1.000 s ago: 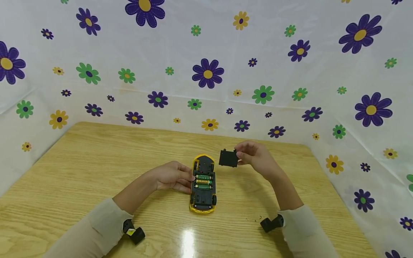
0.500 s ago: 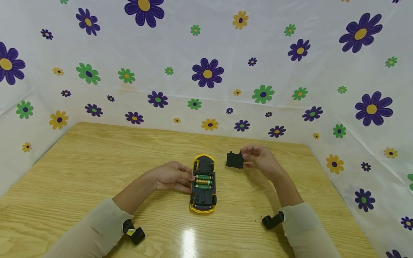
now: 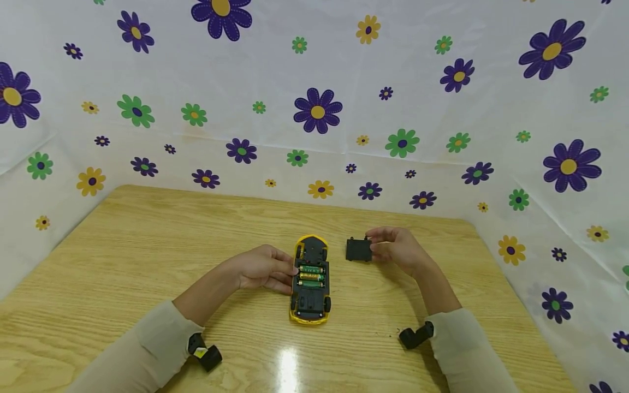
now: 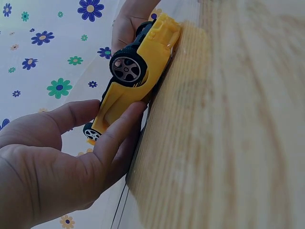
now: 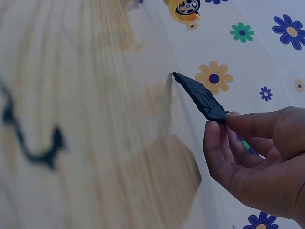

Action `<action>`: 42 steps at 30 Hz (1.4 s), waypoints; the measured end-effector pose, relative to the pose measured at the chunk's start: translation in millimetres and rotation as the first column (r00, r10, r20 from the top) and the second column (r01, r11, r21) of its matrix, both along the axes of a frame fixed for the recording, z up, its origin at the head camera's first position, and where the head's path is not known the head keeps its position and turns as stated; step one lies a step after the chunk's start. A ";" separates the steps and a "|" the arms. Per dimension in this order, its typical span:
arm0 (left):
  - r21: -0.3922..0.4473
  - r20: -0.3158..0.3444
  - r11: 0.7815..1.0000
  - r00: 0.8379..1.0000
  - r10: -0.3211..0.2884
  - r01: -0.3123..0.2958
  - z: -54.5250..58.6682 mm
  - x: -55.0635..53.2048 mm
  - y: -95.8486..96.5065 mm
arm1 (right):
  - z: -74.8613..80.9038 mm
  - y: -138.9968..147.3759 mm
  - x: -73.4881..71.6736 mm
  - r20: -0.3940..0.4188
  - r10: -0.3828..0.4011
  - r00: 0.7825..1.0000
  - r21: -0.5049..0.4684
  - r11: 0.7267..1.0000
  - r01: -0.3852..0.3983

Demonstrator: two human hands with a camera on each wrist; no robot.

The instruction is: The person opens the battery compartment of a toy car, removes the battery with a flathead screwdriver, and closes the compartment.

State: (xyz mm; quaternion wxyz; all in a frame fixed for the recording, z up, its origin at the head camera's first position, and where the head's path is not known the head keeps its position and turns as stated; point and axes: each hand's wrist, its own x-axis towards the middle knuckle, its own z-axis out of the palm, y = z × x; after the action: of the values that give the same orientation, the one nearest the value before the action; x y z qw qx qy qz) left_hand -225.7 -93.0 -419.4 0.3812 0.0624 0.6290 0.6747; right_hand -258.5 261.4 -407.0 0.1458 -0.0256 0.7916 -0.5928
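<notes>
The right hand (image 3: 397, 246) is drawing the black cover (image 3: 358, 249) away from the car (image 3: 310, 300) and lowering it: over the last second the cover has been shifting outward to the right and down toward the tabletop (image 3: 236, 218), so the gap between cover and car is widening. That grip is pinching the cover at its near edge, thumb against fingertips, with only the cover's thickness between them. In the right wrist view the cover is slanting, its far end dipping close to the wood; whether that end is touching, I cannot tell.

The car is not changing place. It is lying wheels up on the tabletop, its yellow body showing round the dark underside, and the left hand (image 3: 262, 268) is steadying it from the left side. This grip is closing lightly on the body, the thumb pressing near the upturned edge and the fingers bearing on the yellow side, between the two wheels in the left wrist view.

For the work in hand, the move is leaving the car's underside uncovered: three batteries (image 3: 310, 277) are lying side by side in their bay, facing upward, and neither hand is covering them. The cover is now standing well apart from the bay.
</notes>
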 end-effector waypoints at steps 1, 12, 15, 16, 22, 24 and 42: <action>-0.001 -0.001 1.000 1.000 0.000 0.000 0.0 -0.1 -0.1 | -0.4 -0.2 -0.3 0.003 0.006 1.000 -0.001 1.000 -0.006; -0.002 0.003 1.000 1.000 0.010 -0.010 1.7 0.6 -0.2 | -3.0 -1.1 -2.5 0.026 0.032 0.999 -0.003 0.999 -0.032; -0.004 0.002 1.000 1.000 0.008 -0.008 2.2 0.9 -0.1 | -4.4 -0.3 -2.7 0.030 0.047 0.998 0.000 0.999 -0.047; -0.004 0.001 1.000 1.000 0.008 -0.008 2.3 1.0 -0.2 | -4.8 0.0 -2.8 0.029 0.048 0.998 0.004 0.999 -0.048; -0.007 -0.002 1.000 1.000 0.007 -0.007 2.7 0.7 -1.1 | -3.7 0.0 -2.1 0.014 0.059 0.998 0.058 0.997 -0.059; -0.007 -0.001 1.000 1.000 0.009 -0.009 2.8 0.5 -1.2 | -2.4 -0.6 -1.5 0.011 0.061 0.998 0.071 0.996 -0.061; -0.016 0.002 1.000 1.000 0.019 -0.018 1.9 0.4 -0.4 | 2.7 5.9 1.6 -0.016 0.093 0.996 0.129 0.988 -0.090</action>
State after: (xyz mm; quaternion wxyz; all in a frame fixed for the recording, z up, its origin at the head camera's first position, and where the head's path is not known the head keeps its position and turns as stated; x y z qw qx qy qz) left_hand -225.3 -93.4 -417.5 0.3761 0.0529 0.6343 0.6733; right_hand -256.9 267.2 -404.3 0.1657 -0.0590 0.8274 -0.5333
